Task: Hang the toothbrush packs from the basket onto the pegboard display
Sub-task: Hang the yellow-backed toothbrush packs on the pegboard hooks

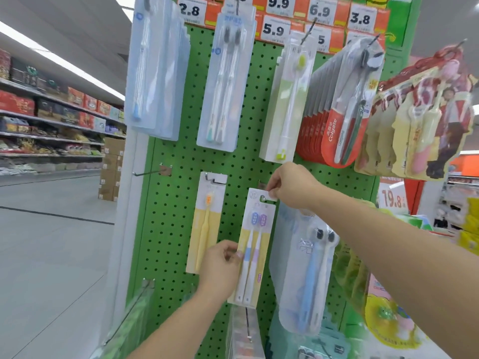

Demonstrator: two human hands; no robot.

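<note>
The two-brush pack point(252, 244) hangs upright, long axis vertical, against the green pegboard point(171, 203). The right hand point(287, 186) pinches its top tab at the hang hole, nearest the peg. The left hand point(221, 265) pinches its left edge lower down.

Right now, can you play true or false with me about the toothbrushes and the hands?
1. Both hands hold the same pack. True: the right hand pinches the top of the purple twin toothbrush pack and the left hand holds its side.
2. The pegboard is blue. False: it is green.
3. A pack with one yellow toothbrush hangs left of the held pack. True.
4. The empty hook is on the right side of the board. False: it sticks out on the left side.
5. The red Colgate packs lie on the floor. False: they hang up high.
</note>
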